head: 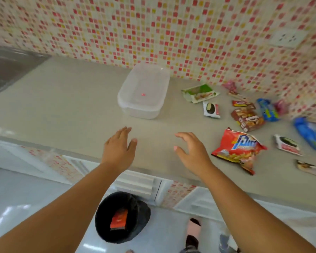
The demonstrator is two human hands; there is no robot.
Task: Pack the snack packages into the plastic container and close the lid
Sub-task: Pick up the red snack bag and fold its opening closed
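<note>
A clear plastic container (143, 92) with its lid on stands on the grey counter near the tiled wall. Several snack packages lie to its right: a green-and-white one (199, 93), a small white one (211, 110), a brown one (247, 119), a red chip bag (238, 149) and blue ones (310, 133). My left hand (119, 148) and my right hand (192, 152) hover over the counter in front of the container, fingers spread, holding nothing. The right hand is a short way left of the red chip bag.
A steel sink (9, 70) lies at the far left of the counter. A wall socket (287, 39) is on the mosaic tiles at the upper right. Below the counter edge a black bin (122, 217) stands on the floor near a foot in a pink slipper (193, 229).
</note>
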